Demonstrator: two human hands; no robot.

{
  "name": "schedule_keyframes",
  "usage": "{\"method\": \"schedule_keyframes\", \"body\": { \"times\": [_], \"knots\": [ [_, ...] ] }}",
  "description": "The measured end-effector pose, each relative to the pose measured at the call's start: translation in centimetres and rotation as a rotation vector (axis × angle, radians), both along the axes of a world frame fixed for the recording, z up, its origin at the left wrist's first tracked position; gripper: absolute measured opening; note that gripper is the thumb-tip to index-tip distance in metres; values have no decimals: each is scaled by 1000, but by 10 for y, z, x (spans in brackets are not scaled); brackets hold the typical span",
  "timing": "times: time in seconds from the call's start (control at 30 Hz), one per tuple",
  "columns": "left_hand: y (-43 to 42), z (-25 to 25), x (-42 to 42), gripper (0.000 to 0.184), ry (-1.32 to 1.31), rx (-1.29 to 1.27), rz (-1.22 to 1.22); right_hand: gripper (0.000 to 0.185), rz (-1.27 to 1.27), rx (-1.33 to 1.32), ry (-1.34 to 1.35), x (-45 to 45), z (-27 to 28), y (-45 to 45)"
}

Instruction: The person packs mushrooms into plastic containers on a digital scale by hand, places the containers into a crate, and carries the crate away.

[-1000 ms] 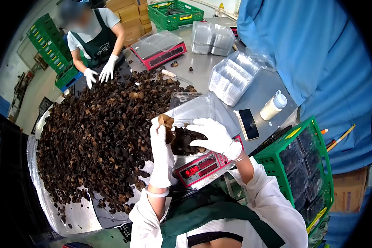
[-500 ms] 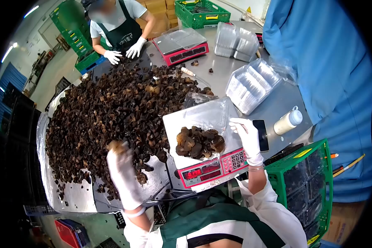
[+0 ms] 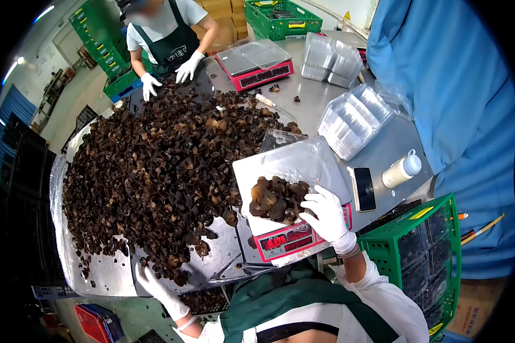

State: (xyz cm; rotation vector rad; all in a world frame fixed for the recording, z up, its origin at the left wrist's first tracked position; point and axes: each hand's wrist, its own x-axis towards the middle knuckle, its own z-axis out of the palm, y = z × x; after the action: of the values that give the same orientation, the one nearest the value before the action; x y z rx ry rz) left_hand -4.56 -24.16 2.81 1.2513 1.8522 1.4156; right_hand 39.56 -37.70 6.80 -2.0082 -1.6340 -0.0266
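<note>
Dark brown wood ear mushrooms (image 3: 278,199) sit in a clear plastic box on the red-and-white digital scale (image 3: 273,242). The box's clear lid (image 3: 297,160) lies folded back over the scale plate. My right hand (image 3: 328,217), white-gloved, reaches over the keypad; its outstretched fingers touch the right side of the mushrooms and box. My left hand (image 3: 159,290), also gloved, is at the near edge of the steel table (image 3: 214,266), fingers extended and no mushroom visible in it. Beside it spreads a large heap of wood ear mushrooms (image 3: 160,166).
A co-worker's gloved hands (image 3: 189,67) are at the heap's far side, by a second scale (image 3: 263,74). Stacked clear boxes (image 3: 355,123), a phone (image 3: 364,188) and a bottle (image 3: 401,170) stand right. A green crate (image 3: 409,228) of packed boxes is below right.
My left hand has moved from the heap, where it held a brown piece, down to the table's near edge. My right hand has shifted left onto the mushrooms. The co-worker's hands have moved apart.
</note>
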Motion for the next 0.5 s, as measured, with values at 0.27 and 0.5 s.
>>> {"method": "schedule_keyframes", "body": {
  "times": [0.27,0.5],
  "knots": [
    [48,37,163,17,50,110,-766,15,-186,214,288,10,31,-11],
    [38,4,224,35,-365,-457,-1232,46,-249,322,1481,55,-8,33]
  ]
}}
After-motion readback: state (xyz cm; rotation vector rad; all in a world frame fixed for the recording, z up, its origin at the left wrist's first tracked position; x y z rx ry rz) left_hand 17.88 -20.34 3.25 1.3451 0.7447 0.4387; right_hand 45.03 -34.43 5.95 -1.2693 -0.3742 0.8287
